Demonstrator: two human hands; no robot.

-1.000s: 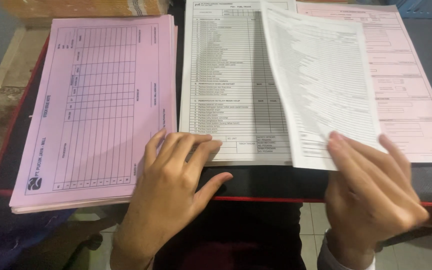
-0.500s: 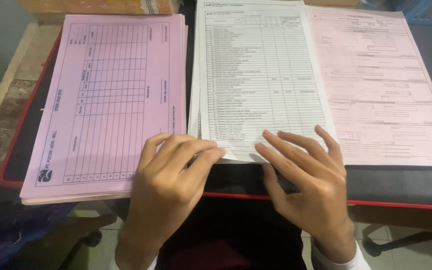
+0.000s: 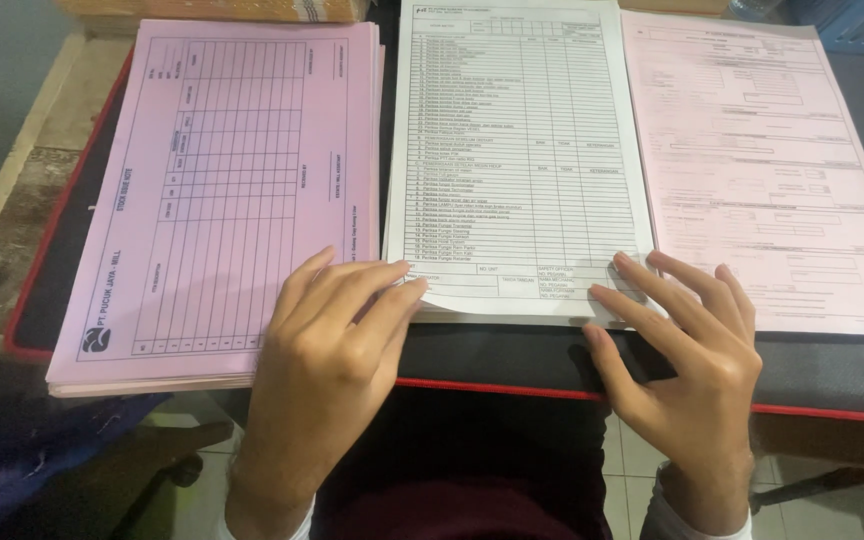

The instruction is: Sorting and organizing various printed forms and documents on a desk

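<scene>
Hands come first, nearest the camera. The left hand (image 3: 327, 350) lies open and flat, palm down, its fingers spread over the near right corner of the pink stack (image 3: 222, 190) and its fingertips reaching onto the near left corner of the white stack (image 3: 517, 160). The right hand (image 3: 687, 365) is also open, fingers splayed and lightly bent, with the fingertips pressing on the near right corner of the white stack, just where that stack meets the pale pink form (image 3: 767, 170). Neither hand grips anything; both only rest on paper.

Under the wrists runs the table's red edge (image 3: 512, 390), and between edge and paper shows a strip of dark mat (image 3: 832, 360). Below the edge, tiled floor is visible, and a dark blue cloth (image 3: 22, 460) sits at the lower left.

The white stack lies in the middle, squared between the two hands, its near edge slightly lifted and curling at the left corner. It is a printed checklist of many ruled lines. The pink stack lies just beside it on the left, thick, turned sideways, printed with a grid. The pale pink form lies on the right, touching or slightly under the white stack's right edge.

Farther off, a brown bundle (image 3: 212, 10) lies beyond the pink stack, and a blue crate (image 3: 857, 22) fills the far right corner.
</scene>
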